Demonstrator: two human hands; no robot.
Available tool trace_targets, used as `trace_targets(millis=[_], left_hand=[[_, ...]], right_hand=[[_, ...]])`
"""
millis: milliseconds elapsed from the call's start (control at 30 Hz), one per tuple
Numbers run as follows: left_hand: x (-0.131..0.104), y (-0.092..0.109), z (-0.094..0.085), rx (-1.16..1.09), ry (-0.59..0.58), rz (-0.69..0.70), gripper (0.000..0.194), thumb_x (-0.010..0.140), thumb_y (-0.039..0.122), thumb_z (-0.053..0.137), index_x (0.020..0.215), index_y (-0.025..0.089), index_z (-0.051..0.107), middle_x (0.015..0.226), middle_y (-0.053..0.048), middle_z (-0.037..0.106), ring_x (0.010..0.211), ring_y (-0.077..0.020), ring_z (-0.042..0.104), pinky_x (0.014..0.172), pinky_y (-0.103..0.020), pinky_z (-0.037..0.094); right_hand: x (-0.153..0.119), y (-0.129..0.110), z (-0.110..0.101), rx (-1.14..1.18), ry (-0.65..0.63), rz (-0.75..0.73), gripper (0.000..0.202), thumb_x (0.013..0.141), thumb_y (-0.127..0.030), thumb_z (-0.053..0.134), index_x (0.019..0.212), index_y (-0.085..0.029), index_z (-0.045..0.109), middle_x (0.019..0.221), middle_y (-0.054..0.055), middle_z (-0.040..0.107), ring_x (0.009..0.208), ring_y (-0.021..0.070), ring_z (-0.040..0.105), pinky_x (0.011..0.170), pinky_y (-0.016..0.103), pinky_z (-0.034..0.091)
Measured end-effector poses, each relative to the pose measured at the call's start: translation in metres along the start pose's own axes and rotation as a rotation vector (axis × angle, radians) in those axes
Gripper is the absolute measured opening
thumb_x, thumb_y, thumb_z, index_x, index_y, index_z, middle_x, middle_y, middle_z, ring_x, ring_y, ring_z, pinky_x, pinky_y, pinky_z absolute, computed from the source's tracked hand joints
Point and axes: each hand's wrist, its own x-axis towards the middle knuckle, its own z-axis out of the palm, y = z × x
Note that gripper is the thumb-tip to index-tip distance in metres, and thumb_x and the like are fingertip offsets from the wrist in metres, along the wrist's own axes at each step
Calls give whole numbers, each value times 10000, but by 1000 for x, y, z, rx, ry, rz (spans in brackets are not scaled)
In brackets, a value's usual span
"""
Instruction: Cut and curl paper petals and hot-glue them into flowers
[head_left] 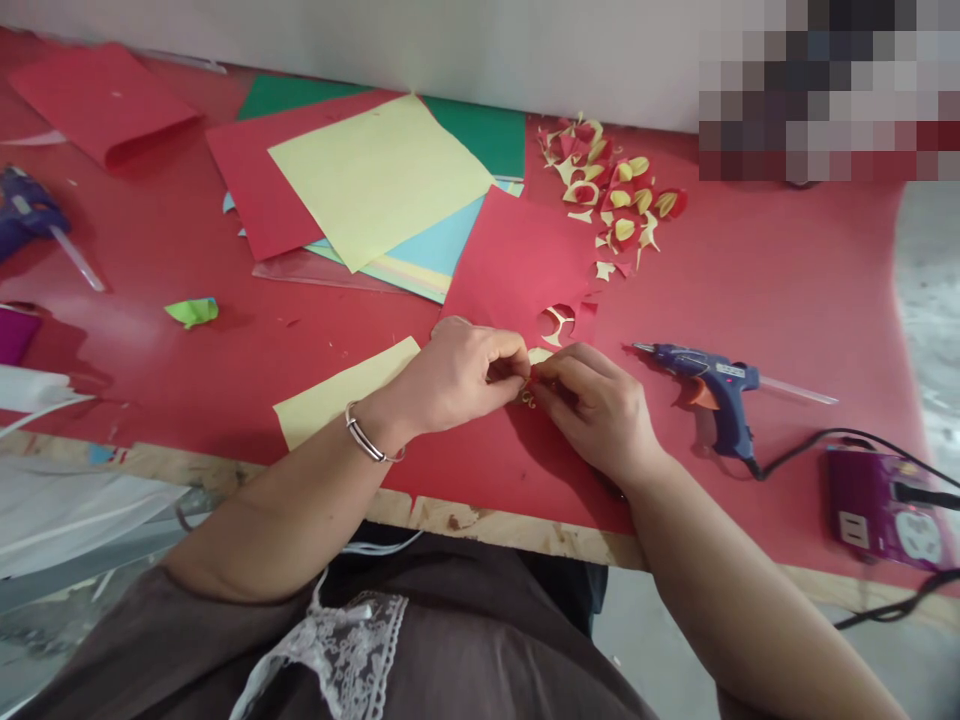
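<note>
My left hand and my right hand meet over the table, fingertips pinched close together. Between them shows a small pale yellow paper piece, mostly hidden by the fingers. Just beyond lies a red paper sheet, with a rounded hole cut near its lower right corner. Thin pale yellow paper offcuts show at that hole. Under my left wrist is a pale yellow paper strip. Tiny yellow curls lie below the fingertips.
A blue glue gun lies at right, its cord near a purple power socket box. Red and yellow paper petals and scraps are heaped behind. Stacked coloured sheets lie behind my left hand; another glue gun is far left.
</note>
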Motion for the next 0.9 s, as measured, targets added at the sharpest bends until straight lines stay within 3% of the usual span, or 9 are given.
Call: trace_targets(millis=[900], left_hand=[[0, 6, -3, 24, -10, -10, 105, 904, 117, 690, 848, 201, 721, 796, -12, 798, 733, -161, 708, 698, -271, 505]], right_hand=[[1, -6, -6, 2, 44, -55, 125, 1015, -174, 628, 939, -231, 710, 866, 48, 717, 710, 163, 670, 637, 285, 527]])
